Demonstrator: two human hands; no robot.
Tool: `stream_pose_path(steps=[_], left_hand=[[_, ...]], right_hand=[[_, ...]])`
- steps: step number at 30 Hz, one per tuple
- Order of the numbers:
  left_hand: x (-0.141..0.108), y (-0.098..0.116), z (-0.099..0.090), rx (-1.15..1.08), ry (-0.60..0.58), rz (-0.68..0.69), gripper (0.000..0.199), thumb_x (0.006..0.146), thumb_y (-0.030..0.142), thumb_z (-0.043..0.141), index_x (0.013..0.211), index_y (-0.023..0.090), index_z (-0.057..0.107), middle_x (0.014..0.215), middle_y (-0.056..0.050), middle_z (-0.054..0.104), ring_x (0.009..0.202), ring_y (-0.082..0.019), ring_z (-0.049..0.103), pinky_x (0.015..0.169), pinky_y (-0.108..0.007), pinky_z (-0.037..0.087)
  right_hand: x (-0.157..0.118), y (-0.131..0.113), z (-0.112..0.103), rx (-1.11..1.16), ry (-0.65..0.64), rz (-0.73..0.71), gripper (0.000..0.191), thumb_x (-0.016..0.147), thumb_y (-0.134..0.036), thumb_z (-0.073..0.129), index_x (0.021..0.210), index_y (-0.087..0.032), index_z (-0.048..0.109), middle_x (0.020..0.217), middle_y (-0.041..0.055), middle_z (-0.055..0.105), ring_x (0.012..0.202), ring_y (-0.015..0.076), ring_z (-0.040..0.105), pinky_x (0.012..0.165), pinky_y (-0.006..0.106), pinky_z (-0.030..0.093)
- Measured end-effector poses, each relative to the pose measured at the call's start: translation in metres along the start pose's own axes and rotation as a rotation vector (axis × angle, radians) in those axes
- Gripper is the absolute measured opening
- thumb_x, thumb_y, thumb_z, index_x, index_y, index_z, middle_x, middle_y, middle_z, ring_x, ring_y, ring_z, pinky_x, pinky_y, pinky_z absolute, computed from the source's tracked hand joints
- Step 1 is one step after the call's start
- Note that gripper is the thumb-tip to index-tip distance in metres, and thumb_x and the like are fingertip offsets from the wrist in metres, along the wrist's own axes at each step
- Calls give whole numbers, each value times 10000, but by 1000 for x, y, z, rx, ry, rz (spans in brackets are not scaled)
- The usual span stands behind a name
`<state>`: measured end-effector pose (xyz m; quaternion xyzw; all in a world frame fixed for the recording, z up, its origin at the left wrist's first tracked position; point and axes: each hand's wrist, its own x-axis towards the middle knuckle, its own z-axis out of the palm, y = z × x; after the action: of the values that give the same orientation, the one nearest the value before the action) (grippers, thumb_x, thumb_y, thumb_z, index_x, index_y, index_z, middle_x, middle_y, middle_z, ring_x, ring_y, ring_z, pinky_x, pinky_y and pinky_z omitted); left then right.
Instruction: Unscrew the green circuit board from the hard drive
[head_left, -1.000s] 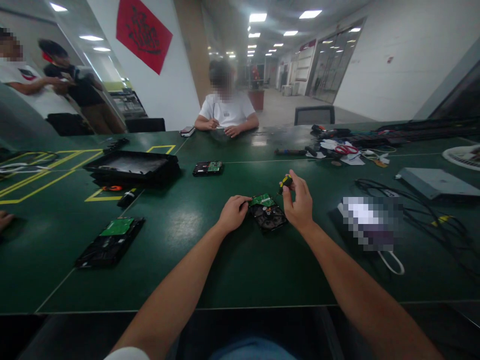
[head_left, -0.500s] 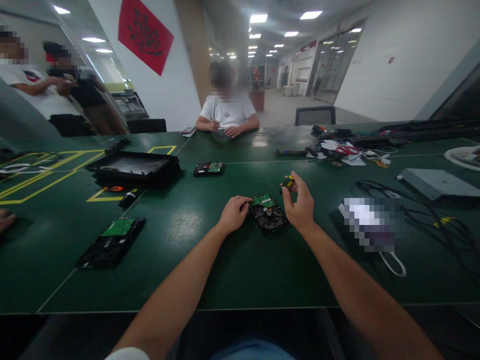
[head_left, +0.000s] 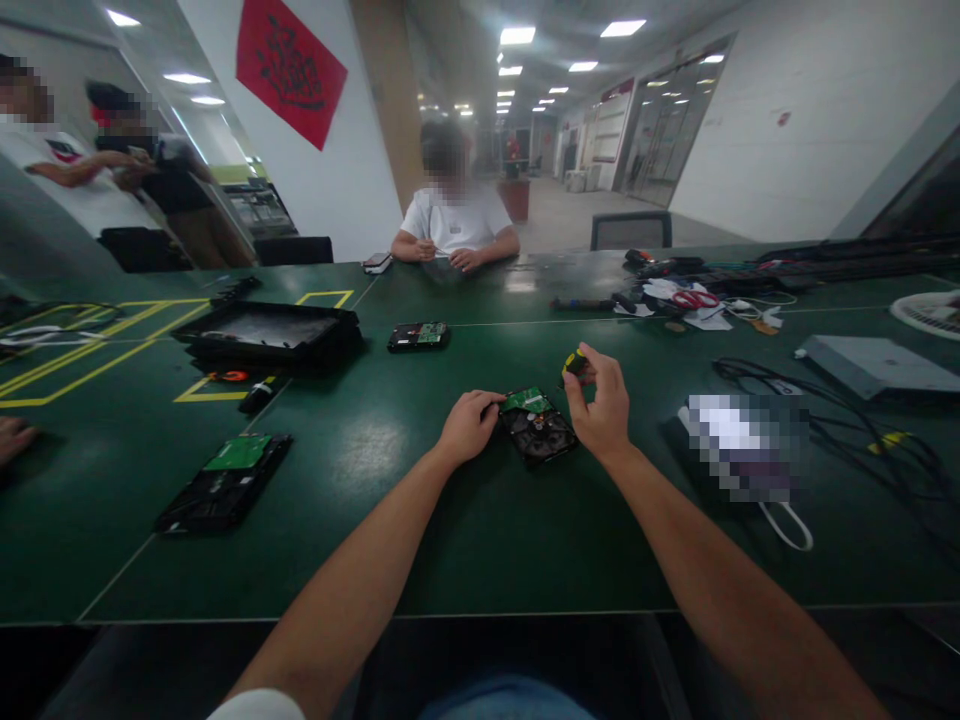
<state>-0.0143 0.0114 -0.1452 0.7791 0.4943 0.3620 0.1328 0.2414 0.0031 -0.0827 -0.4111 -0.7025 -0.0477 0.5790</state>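
A hard drive (head_left: pixel 541 436) with a green circuit board lies on the table in front of me. My left hand (head_left: pixel 471 426) grips its upper left corner, fingers curled together. In my right hand (head_left: pixel 604 400) is a short screwdriver (head_left: pixel 574 363) with a yellow and black handle, pinched between thumb and fingers just above the drive's right side. The tip of the screwdriver is too small and dark to make out, so I cannot tell whether it touches the drive.
Another drive (head_left: pixel 226 482) lies to the left, and a smaller one (head_left: pixel 418 336) farther back. Black trays (head_left: pixel 274 335) stand at the back left. On the right are a pixelated phone-like object (head_left: pixel 739 450), cables (head_left: pixel 862 440) and a grey box (head_left: pixel 877 365). A person (head_left: pixel 455 225) sits opposite.
The screwdriver's handle has tilted or turned slightly in my right hand, showing more yellow. My left hand and the hard drive stay in place.
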Motion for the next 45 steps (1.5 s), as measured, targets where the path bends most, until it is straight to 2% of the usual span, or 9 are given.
stream_pose_path(steps=[5, 11, 16, 21, 27, 32, 39, 45], left_hand=[[0, 1, 0, 2, 7, -5, 289, 1002, 163, 572, 1222, 236, 743, 1202, -57, 753, 1164, -244, 657, 1089, -436, 512], [-1, 3, -2, -1, -3, -11, 292, 1002, 167, 568, 1226, 242, 741, 1209, -57, 751, 1172, -249, 657, 1091, -441, 511], [0, 3, -2, -6, -5, -14, 294, 1001, 171, 565, 1224, 241, 744, 1204, -60, 753, 1165, -253, 658, 1086, -452, 515], [0, 4, -3, -1, -11, -17, 298, 1002, 177, 567, 1234, 243, 742, 1208, -65, 752, 1171, -253, 657, 1089, -454, 513], [-1, 3, -2, 4, -5, -18, 303, 1003, 173, 562, 1233, 245, 745, 1215, -61, 751, 1176, -247, 658, 1092, -449, 510], [-1, 4, -2, -1, -3, -17, 297, 1003, 170, 567, 1230, 241, 745, 1205, -63, 755, 1176, -247, 659, 1097, -452, 507], [-1, 5, -3, -4, -3, -20, 296, 1003, 171, 563, 1226, 243, 745, 1206, -61, 754, 1172, -252, 661, 1086, -455, 514], [-1, 6, -3, 0, -13, -24, 295, 1008, 181, 560, 1227, 252, 745, 1206, -60, 753, 1181, -256, 658, 1088, -459, 514]], right_hand=[[0, 1, 1, 28, -9, 11, 480, 1039, -315, 543, 1514, -262, 491, 1340, 137, 640, 1100, 264, 691, 945, 479, 631], [0, 3, 0, 24, 5, -4, 489, 1001, -353, 622, 1474, -272, 525, 1316, 130, 638, 1075, 268, 686, 864, 460, 654], [0, 3, 1, 48, -10, 25, 463, 1037, -346, 541, 1492, -270, 499, 1350, 142, 636, 1127, 283, 686, 932, 507, 640], [0, 1, 0, 20, 20, 27, 464, 999, -382, 622, 1435, -246, 540, 1301, 144, 640, 1082, 278, 690, 880, 488, 654], [-2, 3, 3, 87, 0, 59, 474, 1022, -342, 579, 1475, -234, 489, 1356, 155, 624, 1093, 265, 703, 911, 482, 653], [-1, 2, 1, 45, 26, 49, 499, 979, -364, 660, 1442, -236, 527, 1304, 143, 610, 1026, 251, 689, 821, 439, 664], [-2, 1, 2, 88, -35, 42, 512, 1033, -319, 541, 1533, -248, 455, 1386, 160, 583, 1086, 258, 694, 896, 465, 658], [-1, -1, 1, 39, -20, 27, 529, 980, -359, 645, 1481, -267, 502, 1317, 140, 599, 1044, 267, 680, 821, 463, 670]])
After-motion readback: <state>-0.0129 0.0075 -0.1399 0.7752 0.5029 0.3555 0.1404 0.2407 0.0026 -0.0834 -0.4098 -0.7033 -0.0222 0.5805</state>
